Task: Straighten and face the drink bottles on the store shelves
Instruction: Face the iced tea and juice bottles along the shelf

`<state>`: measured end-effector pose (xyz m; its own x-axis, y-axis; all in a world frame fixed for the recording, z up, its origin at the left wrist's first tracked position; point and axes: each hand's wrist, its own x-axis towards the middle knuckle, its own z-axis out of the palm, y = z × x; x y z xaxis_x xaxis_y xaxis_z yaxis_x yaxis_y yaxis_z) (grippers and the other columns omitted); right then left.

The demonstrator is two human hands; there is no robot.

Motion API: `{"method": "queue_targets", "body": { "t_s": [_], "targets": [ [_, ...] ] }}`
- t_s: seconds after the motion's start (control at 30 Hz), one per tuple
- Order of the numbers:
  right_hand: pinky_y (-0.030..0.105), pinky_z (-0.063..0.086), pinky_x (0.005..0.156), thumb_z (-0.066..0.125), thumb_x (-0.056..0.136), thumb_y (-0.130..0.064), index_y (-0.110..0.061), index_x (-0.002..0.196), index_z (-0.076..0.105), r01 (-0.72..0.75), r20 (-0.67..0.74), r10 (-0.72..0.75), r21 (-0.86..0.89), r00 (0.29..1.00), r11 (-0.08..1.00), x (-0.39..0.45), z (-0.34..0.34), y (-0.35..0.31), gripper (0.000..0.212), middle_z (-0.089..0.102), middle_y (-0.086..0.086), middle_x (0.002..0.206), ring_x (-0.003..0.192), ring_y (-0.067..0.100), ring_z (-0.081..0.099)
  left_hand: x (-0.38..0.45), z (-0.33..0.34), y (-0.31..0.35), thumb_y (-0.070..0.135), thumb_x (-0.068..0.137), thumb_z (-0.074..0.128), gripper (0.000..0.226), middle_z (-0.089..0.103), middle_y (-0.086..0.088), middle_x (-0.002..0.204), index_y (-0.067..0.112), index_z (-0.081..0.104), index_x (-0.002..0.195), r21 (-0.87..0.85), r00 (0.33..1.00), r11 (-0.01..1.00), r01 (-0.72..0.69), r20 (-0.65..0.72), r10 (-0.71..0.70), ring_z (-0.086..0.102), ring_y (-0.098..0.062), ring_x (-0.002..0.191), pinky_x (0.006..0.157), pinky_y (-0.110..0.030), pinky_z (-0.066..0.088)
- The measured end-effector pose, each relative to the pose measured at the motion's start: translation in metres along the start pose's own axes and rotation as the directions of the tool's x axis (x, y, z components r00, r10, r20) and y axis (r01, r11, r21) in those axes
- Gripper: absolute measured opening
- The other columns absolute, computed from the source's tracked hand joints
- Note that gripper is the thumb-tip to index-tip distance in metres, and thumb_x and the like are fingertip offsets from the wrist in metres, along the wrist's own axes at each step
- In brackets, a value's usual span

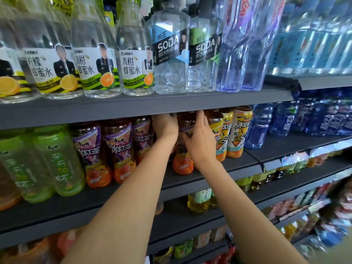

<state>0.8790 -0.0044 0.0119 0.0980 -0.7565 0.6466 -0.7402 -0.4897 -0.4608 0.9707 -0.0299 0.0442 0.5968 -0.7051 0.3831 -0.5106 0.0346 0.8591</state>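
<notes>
The amber iced-tea bottle with the purple-and-orange label (183, 149) stood at the front edge of the dark grey middle shelf (238, 164), in the gap between the purple-label row and the yellow-label row. Both hands were on it. The right hand (198, 141) lay across its right side and label, fingers together and curved round the body, tips up near the shoulder. The left hand (164, 123) sat at the upper left, by the neck; its fingers went behind the bottle, so I couldn't tell how they lay. Two-hand hold looked like a turning grip: one side steadied, the other rotated, to bring the label forward.

Its label was mostly covered, so facing couldn't be judged.

To the left, three matching purple-label tea bottles (120, 149) faced out, lined up. To the right, the yellow-label tea bottles (239, 130) also faced out. Further left, green tea bottles (57, 161) stood slightly tilted in the wide lens. Blue water bottles (261, 128) filled the right bay.

Shelf above (133, 105) overhung the caps closely, likely why the hands came in low.
</notes>
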Motion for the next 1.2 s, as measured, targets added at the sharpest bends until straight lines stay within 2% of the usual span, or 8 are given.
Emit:
{"method": "queue_targets", "body": {
  "t_s": [0.17, 0.3, 0.5, 0.63, 0.83, 0.93, 1.07, 1.2],
  "targets": [
    [0.033, 0.039, 0.070, 0.067, 0.082, -0.011, -0.006, 0.145, 0.021, -0.015, -0.025, 0.016, 0.052, 1.000, 0.999, 0.001, -0.002, 0.003, 0.079, 0.042, 0.012, 0.138, 0.107, 0.035, 0.056, -0.028, -0.010, -0.004, 0.019, 0.091, 0.060, 0.040, 0.045, -0.017, 0.135, 0.003, 0.052, 0.126, 0.002, 0.990, 0.996, -0.085, -0.109, 0.085, 0.047, -0.033, 0.120, 0.095, -0.030, 0.034],
    [0.033, 0.041, 0.071, 0.070, 0.079, -0.011, -0.006, 0.145, 0.021, -0.004, -0.001, 0.004, 0.113, 1.000, 0.994, 0.005, -0.005, 0.006, 0.083, 0.044, 0.014, 0.137, 0.106, 0.035, 0.056, -0.043, -0.024, -0.011, 0.014, 0.089, 0.062, 0.033, 0.060, -0.018, 0.117, -0.001, 0.055, 0.118, 0.007, 0.973, 0.983, -0.181, -0.144, 0.181, 0.055, -0.033, 0.110, 0.085, -0.028, 0.037],
    [0.026, 0.036, 0.072, 0.073, 0.079, -0.014, -0.004, 0.140, 0.029, 0.019, 0.037, -0.024, 0.115, 0.999, 0.993, 0.009, -0.004, 0.005, 0.076, 0.048, 0.013, 0.131, 0.107, 0.031, 0.057, -0.059, -0.051, -0.022, 0.010, 0.087, 0.063, 0.039, 0.063, -0.014, 0.115, 0.003, 0.055, 0.124, 0.000, 0.954, 0.964, -0.264, -0.147, 0.261, 0.056, -0.030, 0.108, 0.079, -0.015, 0.031],
    [0.023, 0.034, 0.071, 0.073, 0.079, -0.015, -0.003, 0.140, 0.030, 0.019, 0.016, -0.021, 0.123, 1.000, 0.992, 0.007, -0.003, 0.005, 0.076, 0.047, 0.013, 0.132, 0.111, 0.031, 0.054, -0.068, -0.062, -0.030, 0.010, 0.086, 0.065, 0.045, 0.062, -0.012, 0.119, 0.006, 0.052, 0.129, -0.057, 0.964, 0.971, -0.234, -0.143, 0.224, 0.056, -0.027, 0.110, 0.094, -0.032, 0.042],
    [0.032, 0.043, 0.075, 0.069, 0.084, -0.020, -0.003, 0.143, 0.027, 0.020, -0.009, -0.020, 0.077, 1.000, 0.997, -0.001, -0.002, 0.003, 0.075, 0.037, 0.014, 0.141, 0.114, 0.032, 0.052, -0.074, -0.071, -0.034, 0.010, 0.082, 0.068, 0.043, 0.063, -0.008, 0.115, 0.006, 0.056, 0.123, -0.067, 0.964, 0.967, -0.247, -0.117, 0.238, 0.059, -0.024, 0.107, 0.094, -0.039, 0.046],
    [0.036, 0.047, 0.080, 0.066, 0.087, -0.022, -0.004, 0.143, 0.027, 0.007, -0.024, -0.005, 0.106, 1.000, 0.994, -0.009, 0.000, 0.002, 0.071, 0.030, 0.012, 0.146, 0.118, 0.029, 0.048, -0.078, -0.076, -0.035, 0.009, 0.082, 0.068, 0.042, 0.062, -0.008, 0.117, 0.006, 0.055, 0.122, -0.057, 0.962, 0.964, -0.262, -0.102, 0.255, 0.056, -0.023, 0.109, 0.095, -0.033, 0.043],
    [0.036, 0.046, 0.082, 0.067, 0.086, -0.021, -0.003, 0.142, 0.029, 0.012, -0.023, -0.009, 0.098, 1.000, 0.995, -0.007, 0.000, 0.002, 0.070, 0.031, 0.012, 0.145, 0.119, 0.030, 0.048, -0.095, -0.084, -0.040, 0.009, 0.085, 0.065, 0.042, 0.057, -0.007, 0.120, 0.005, 0.052, 0.124, -0.001, 0.954, 0.957, -0.289, -0.079, 0.288, 0.051, -0.019, 0.112, 0.089, -0.011, 0.031],
    [0.036, 0.046, 0.081, 0.065, 0.088, -0.023, -0.004, 0.144, 0.026, -0.011, -0.017, 0.013, 0.063, 1.000, 0.998, -0.010, -0.002, 0.001, 0.071, 0.029, 0.012, 0.148, 0.119, 0.030, 0.049, -0.104, -0.092, -0.042, 0.011, 0.088, 0.062, 0.044, 0.052, -0.008, 0.121, 0.005, 0.047, 0.128, 0.049, 0.939, 0.938, -0.342, -0.030, 0.343, 0.047, -0.018, 0.112, 0.086, -0.008, 0.025]
  ]
}}
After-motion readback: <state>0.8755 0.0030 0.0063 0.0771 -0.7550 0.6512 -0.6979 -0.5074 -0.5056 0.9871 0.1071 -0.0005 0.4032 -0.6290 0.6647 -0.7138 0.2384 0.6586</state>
